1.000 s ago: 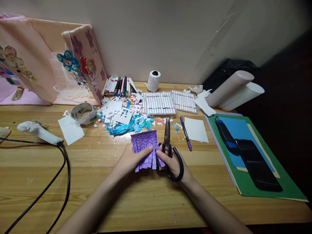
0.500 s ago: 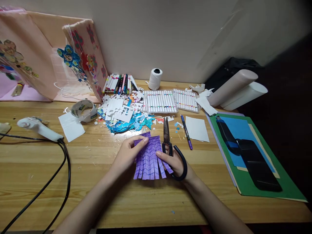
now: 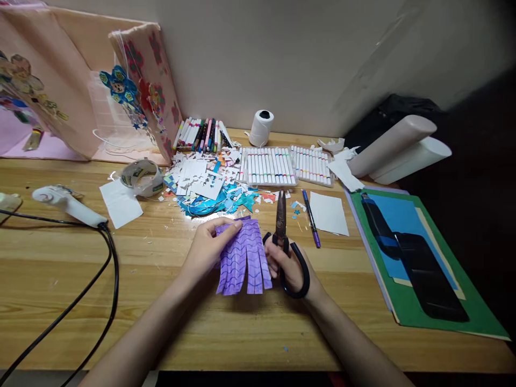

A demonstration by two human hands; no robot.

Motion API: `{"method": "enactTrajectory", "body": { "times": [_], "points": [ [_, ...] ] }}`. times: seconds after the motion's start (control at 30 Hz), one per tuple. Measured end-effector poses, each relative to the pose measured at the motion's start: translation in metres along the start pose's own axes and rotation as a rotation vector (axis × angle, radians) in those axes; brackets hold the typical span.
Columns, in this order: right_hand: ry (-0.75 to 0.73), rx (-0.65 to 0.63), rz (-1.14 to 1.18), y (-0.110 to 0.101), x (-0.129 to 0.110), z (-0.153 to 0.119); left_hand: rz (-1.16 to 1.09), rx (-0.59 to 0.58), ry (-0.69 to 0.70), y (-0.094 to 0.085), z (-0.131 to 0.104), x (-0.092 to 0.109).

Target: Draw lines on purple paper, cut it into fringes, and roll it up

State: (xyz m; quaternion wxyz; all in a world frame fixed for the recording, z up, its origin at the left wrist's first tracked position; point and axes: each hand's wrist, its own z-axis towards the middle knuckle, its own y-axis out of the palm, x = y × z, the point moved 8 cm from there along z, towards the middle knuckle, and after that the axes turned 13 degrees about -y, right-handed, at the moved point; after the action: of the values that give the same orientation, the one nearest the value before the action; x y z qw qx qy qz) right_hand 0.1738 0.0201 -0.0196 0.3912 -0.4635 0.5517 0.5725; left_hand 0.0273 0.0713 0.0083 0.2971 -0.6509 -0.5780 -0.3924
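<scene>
Purple paper [image 3: 236, 255] with dark wavy lines hangs in my left hand [image 3: 207, 244], pinched at its top edge between thumb and fingers. Its lower part is cut into several long strips, with gaps showing between some of them. My right hand [image 3: 288, 263] is closed around black-handled scissors [image 3: 281, 217], their dark blades together and pointing away from me. The right fingers are beside the paper's right edge, apart from it or barely touching; I cannot tell which. Just beyond the scissors lies a purple marker [image 3: 311, 219] beside a white paper square [image 3: 329, 214].
Paper scraps [image 3: 209, 183] are heaped behind my hands, near marker sets [image 3: 270, 165] and a thread cone [image 3: 261, 129]. Left are a tape roll [image 3: 142, 177], a white glue gun [image 3: 68, 204] with black cable and a pink decorated box [image 3: 141, 70]. Green sheets [image 3: 419, 306] lie right.
My right thumb has come off the paper, and the scissors have shifted slightly right, away from it. The strips now hang straighter. The whole view has moved a little.
</scene>
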Motion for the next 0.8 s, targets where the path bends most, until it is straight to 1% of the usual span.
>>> {"method": "enactTrajectory", "body": {
  "times": [0.07, 0.13, 0.2, 0.27, 0.33, 0.4, 0.5, 0.57, 0.6, 0.63, 0.67, 0.73, 0.77, 0.8],
  "points": [
    [-0.04, 0.017, 0.105, -0.001, -0.001, 0.001, 0.011, 0.057, 0.062, -0.006, 0.001, 0.004],
    [-0.059, 0.015, 0.159, -0.003, -0.002, 0.001, 0.036, 0.077, 0.136, -0.008, 0.001, 0.01],
    [-0.071, 0.049, 0.086, -0.009, -0.006, 0.001, 0.102, 0.061, 0.209, -0.006, -0.001, 0.016],
    [-0.068, 0.11, -0.071, -0.016, -0.011, 0.001, 0.17, 0.022, 0.253, 0.0, -0.004, 0.019],
    [-0.044, 0.135, -0.224, -0.016, -0.016, 0.001, 0.187, -0.035, 0.25, 0.008, -0.006, 0.016],
    [-0.021, 0.111, -0.321, -0.011, -0.022, 0.0, 0.162, -0.087, 0.214, 0.016, -0.008, 0.01],
    [-0.026, 0.073, -0.359, -0.004, -0.03, 0.0, 0.11, -0.151, 0.129, 0.026, -0.008, 0.0],
    [-0.051, 0.133, -0.378, -0.013, -0.035, 0.001, 0.085, -0.176, 0.096, 0.027, -0.008, -0.002],
    [-0.07, 0.193, -0.396, -0.023, -0.037, 0.002, 0.086, -0.163, 0.103, 0.024, -0.007, 0.0],
    [-0.097, 0.27, -0.415, -0.034, -0.041, 0.002, 0.099, -0.125, 0.128, 0.018, -0.006, 0.004],
    [-0.139, 0.357, -0.418, -0.046, -0.045, 0.002, 0.126, -0.06, 0.166, 0.01, -0.004, 0.009],
    [-0.238, 0.507, -0.38, -0.067, -0.051, 0.002, 0.229, 0.105, 0.255, -0.01, 0.0, 0.019],
    [-0.292, 0.573, -0.346, -0.075, -0.054, 0.001, 0.301, 0.179, 0.298, -0.018, 0.002, 0.022],
    [-0.341, 0.624, -0.317, -0.081, -0.056, 0.001, 0.394, 0.226, 0.337, -0.023, 0.005, 0.023]
  ]
}}
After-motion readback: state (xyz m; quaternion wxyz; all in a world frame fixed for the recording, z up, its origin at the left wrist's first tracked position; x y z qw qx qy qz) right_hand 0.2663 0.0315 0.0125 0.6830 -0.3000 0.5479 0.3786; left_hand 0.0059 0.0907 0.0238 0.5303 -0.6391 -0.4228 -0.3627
